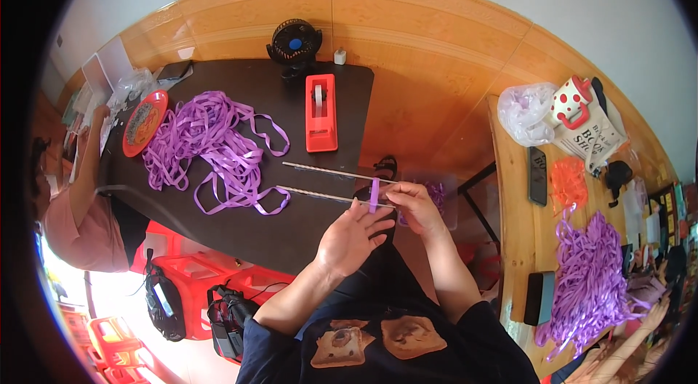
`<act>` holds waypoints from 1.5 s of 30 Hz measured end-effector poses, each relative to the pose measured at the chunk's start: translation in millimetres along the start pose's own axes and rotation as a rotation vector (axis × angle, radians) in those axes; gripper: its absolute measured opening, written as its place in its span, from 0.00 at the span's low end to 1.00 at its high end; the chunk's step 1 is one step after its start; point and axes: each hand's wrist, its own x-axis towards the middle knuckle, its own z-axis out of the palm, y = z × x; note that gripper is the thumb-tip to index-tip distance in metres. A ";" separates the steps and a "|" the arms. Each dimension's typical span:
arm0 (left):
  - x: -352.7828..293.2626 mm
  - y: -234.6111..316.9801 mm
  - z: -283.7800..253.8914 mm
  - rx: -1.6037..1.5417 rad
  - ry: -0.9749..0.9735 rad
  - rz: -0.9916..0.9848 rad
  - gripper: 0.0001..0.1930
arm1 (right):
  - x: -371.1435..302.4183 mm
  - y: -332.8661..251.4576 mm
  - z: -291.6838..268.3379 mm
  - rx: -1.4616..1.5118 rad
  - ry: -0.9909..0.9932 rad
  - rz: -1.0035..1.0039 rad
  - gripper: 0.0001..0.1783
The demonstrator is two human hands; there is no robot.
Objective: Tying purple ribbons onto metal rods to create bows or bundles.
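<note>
Two thin metal rods reach side by side from over the dark table toward my hands. A short band of purple ribbon spans both rods near their close ends. My left hand lies palm up just below them, its fingers spread, the fingertips close to the lower rod and the band. Thumb and fingers of my right hand are pinched together beside the band, seemingly on the ribbon; the fingers partly hide the grip. A big tangled heap of purple ribbon lies on the table to the left.
On the dark table stand a red tape dispenser, a black fan and an orange plate. A co-worker's arm is at far left. The wooden table at right holds a phone and more purple ribbon; red stools stand below.
</note>
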 end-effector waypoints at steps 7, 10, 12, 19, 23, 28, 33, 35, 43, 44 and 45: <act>1.8 -0.8 0.3 -0.014 0.003 -0.012 0.32 | 18.3 29.9 -6.3 0.105 -0.146 0.066 0.10; 1.5 -0.8 -1.7 -0.019 0.006 -0.008 0.31 | 25.0 24.3 3.3 0.144 -0.205 0.135 0.11; 2.1 -1.4 -3.3 -0.031 -0.011 -0.007 0.31 | 28.3 25.2 3.5 0.178 -0.227 0.147 0.11; 1.3 0.0 -0.5 -0.059 -0.002 -0.010 0.29 | 27.2 19.8 3.3 0.157 -0.198 0.193 0.14; 0.2 0.6 -0.7 -0.044 -0.002 -0.006 0.29 | 16.5 14.1 9.3 0.084 -0.102 0.216 0.14; 0.9 0.0 -0.3 -0.053 -0.010 -0.002 0.28 | 9.9 24.5 8.2 0.034 0.298 0.080 0.11; 0.9 1.3 1.3 -0.026 0.021 -0.018 0.29 | -8.8 2.6 23.8 0.027 0.516 -0.216 0.10; 0.7 -0.1 -2.6 -0.035 0.012 -0.014 0.27 | -11.4 -3.2 33.0 -0.048 0.415 -0.246 0.13; 1.3 0.2 2.5 -0.015 0.004 -0.019 0.29 | 2.2 31.9 8.8 0.336 0.278 -0.103 0.18; 1.0 0.0 1.8 -0.024 0.004 -0.014 0.29 | 4.0 34.8 12.3 0.436 0.224 -0.017 0.21; 0.9 -0.1 1.2 -0.032 0.004 -0.010 0.29 | 5.6 37.3 15.3 0.536 0.170 0.070 0.24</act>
